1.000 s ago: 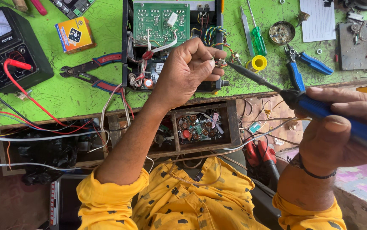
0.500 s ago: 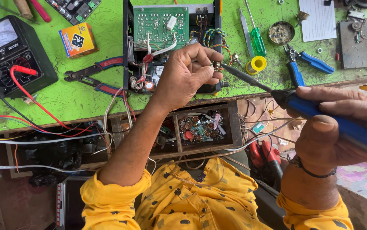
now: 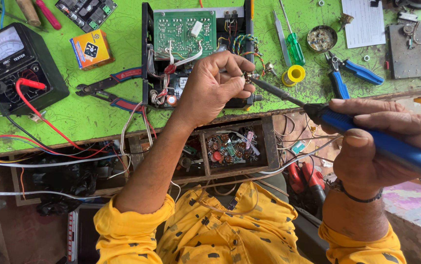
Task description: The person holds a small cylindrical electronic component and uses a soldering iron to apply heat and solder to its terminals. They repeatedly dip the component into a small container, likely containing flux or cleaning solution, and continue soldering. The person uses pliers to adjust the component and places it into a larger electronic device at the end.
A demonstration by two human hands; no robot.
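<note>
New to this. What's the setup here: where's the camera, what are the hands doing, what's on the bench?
One view, from a camera worn on the person's head, looking down at their own hands. The right hand holds a blue-handled soldering iron, its tip at a small part pinched in the left hand; what the part is, I cannot tell. Behind it on the green workbench sits an opened black unit with a green circuit board. Around it lie an analog multimeter, red-handled pliers, blue-handled cutters, a green screwdriver and a yellow solder spool. Below is a drawer of components.
</note>
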